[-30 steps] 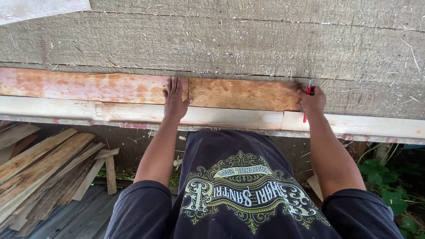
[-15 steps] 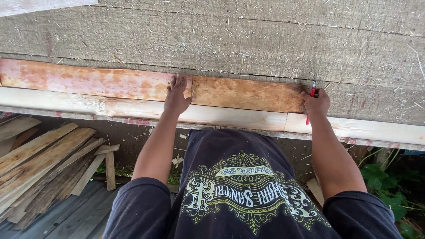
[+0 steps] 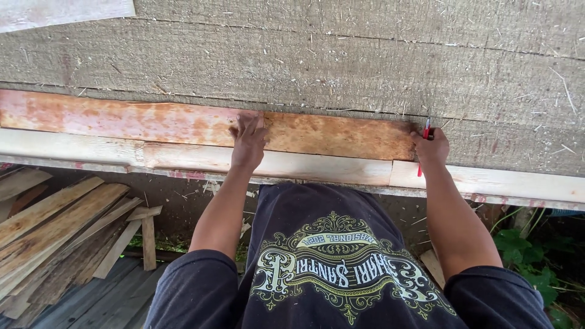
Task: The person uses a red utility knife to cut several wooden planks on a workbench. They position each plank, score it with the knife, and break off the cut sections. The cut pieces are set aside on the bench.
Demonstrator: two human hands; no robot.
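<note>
Head view: left hand point(image 3: 248, 143) pressing flat, steadying short orange-stained wooden board point(image 3: 341, 135); right hand point(image 3: 431, 146) pinching red pencil point(image 3: 424, 137) at board's right end; best kept tight against edge.

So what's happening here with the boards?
A person in a dark printed shirt leans over a rough grey work surface. The left hand presses flat on an orange-stained board, near where it meets another stained board. The right hand holds a red pencil or marker at the board's right end, tip against the wood. A paler plank lies along the near edge. Loose planks are stacked on the ground to the left.
</note>
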